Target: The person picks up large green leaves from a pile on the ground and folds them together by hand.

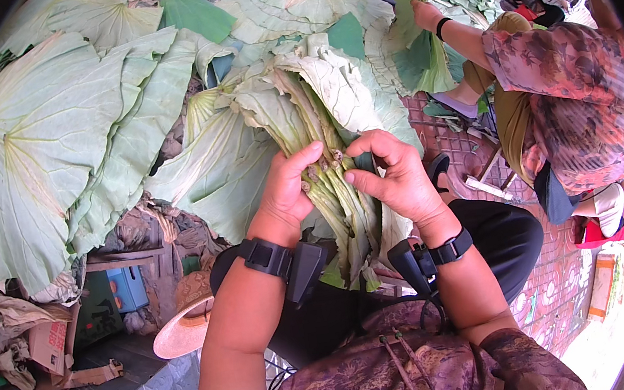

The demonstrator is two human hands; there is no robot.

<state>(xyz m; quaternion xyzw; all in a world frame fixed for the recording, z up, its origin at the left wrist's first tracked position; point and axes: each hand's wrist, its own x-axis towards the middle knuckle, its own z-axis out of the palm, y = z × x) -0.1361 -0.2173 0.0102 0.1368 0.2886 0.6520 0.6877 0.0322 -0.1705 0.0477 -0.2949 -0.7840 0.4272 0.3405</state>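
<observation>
A bundle of gathered lotus leaves (pixel 341 191), pale green with browned stem nubs in its middle, stands over my lap. My left hand (pixel 287 186) grips its left side, with the thumb lying across the front. At the right side of the bundle is my right hand (pixel 394 170), its thumb and forefinger bent apart close to the nubs. Its other fingers are partly hidden, so whether it grips a leaf is unclear. Folded leaf blades (pixel 326 76) fan out above both hands, and crumpled ends hang below them.
Large lotus leaves (pixel 30 136) lie stacked at left. A straw hat (pixel 186 315) rests beside my left forearm, near a torn cardboard box (pixel 53 346) and a blue box (pixel 126 288). To the right, a seated person (pixel 581 103) holds a leaf (pixel 424 58) above brick paving (pixel 558 249).
</observation>
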